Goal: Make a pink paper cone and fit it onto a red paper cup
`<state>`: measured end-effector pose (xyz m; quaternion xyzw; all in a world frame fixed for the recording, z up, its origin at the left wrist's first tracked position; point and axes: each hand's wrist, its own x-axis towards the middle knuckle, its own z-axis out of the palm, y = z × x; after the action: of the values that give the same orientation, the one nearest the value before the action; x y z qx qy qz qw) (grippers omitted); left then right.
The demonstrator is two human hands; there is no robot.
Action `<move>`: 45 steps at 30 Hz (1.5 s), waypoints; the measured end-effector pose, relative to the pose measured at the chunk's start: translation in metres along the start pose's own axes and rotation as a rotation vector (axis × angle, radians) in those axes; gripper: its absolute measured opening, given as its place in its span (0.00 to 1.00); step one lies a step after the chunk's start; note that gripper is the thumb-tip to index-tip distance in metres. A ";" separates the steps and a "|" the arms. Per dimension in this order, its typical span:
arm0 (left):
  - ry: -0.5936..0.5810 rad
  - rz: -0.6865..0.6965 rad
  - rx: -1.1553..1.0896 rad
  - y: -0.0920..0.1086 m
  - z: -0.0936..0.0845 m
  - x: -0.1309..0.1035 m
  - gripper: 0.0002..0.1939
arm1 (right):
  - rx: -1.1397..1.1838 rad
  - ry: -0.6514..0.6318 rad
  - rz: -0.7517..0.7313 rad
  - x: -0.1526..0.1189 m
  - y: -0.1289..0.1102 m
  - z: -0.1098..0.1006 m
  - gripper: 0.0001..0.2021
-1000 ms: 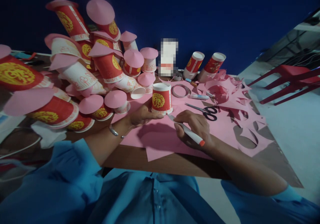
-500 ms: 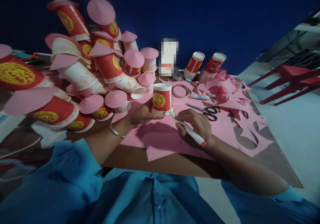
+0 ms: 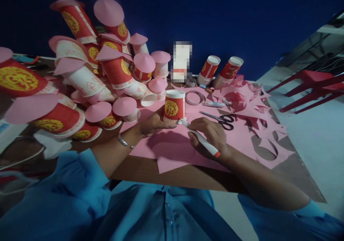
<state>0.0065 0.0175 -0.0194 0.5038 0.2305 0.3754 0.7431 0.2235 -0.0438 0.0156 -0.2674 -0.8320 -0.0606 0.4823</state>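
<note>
A red and white paper cup [image 3: 174, 106] with a yellow emblem stands upright in my left hand [image 3: 154, 124], whose fingers close around its lower part. My right hand [image 3: 211, 133] is wrapped round a white marker pen [image 3: 205, 144] with an orange-red end. The pen's upper tip meets the lower edge of the cup, where white flaps show. Beneath both hands lie pink paper sheets [image 3: 172, 162]. Scissors [image 3: 221, 119] with dark handles rest on the paper just beyond my right hand.
Many cups with pink cone tops [image 3: 115, 67] are heaped at the left. A tape roll [image 3: 195, 97] and a clear-barrelled pen [image 3: 213, 104] lie behind the scissors. Two stacks of cups [image 3: 209, 69] stand at the back, beside pink scraps [image 3: 266, 115]. A red stool [image 3: 314, 83] is at the right.
The cup has shifted very slightly to the right in my left hand. My right hand and the marker pen have moved a little to the left.
</note>
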 end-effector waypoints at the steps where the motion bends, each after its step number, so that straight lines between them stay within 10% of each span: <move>1: -0.003 -0.004 -0.001 0.000 0.000 0.000 0.27 | 0.000 -0.003 0.003 0.000 0.000 0.000 0.09; 45: -0.002 -0.004 -0.035 0.002 0.003 0.000 0.27 | -0.036 0.012 0.013 0.001 0.000 0.001 0.08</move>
<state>0.0079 0.0164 -0.0169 0.4906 0.2241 0.3772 0.7528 0.2225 -0.0429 0.0162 -0.2813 -0.8261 -0.0742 0.4826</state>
